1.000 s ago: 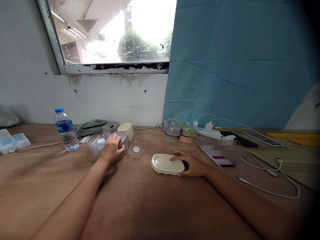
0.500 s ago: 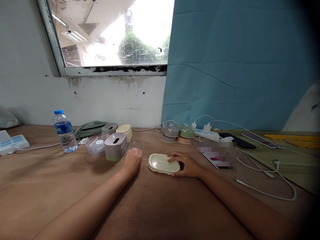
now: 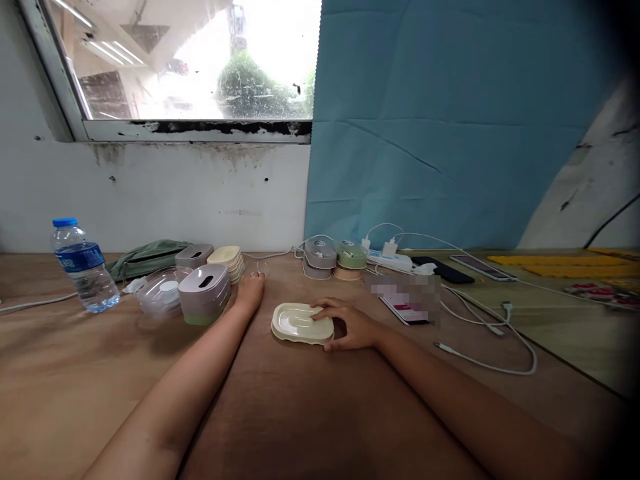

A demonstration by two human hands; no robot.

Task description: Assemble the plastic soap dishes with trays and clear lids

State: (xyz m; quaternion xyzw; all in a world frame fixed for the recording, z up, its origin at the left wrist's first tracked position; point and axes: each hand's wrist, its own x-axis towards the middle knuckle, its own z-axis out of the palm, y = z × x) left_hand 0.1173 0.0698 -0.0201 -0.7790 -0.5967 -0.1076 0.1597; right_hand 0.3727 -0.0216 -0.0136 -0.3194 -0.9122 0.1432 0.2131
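A cream oval plastic lid [image 3: 295,323] lies on the table in front of me. My right hand [image 3: 347,325] grips its right end, thumb at the near edge and fingers over the top. Farther off, my left hand [image 3: 250,291] reaches forward with its fingers bent at a clear plastic tray [image 3: 261,268], partly hidden behind them. Left of that hand stand a stack of cream lids [image 3: 227,261] and a lilac box with a slot in its top and a green lower part [image 3: 204,291].
Clear plastic containers [image 3: 163,291], a water bottle [image 3: 83,267] and a green pouch [image 3: 150,259] are at the left. Grey [image 3: 320,255] and green boxes [image 3: 351,255] stand at the back. Rightward lie a phone [image 3: 406,307], white cables [image 3: 485,360] and a power strip [image 3: 390,260].
My left hand has moved away from me toward the wall, and the clear tray has moved back with it. My right hand stays on the cream lid. The view has turned right.
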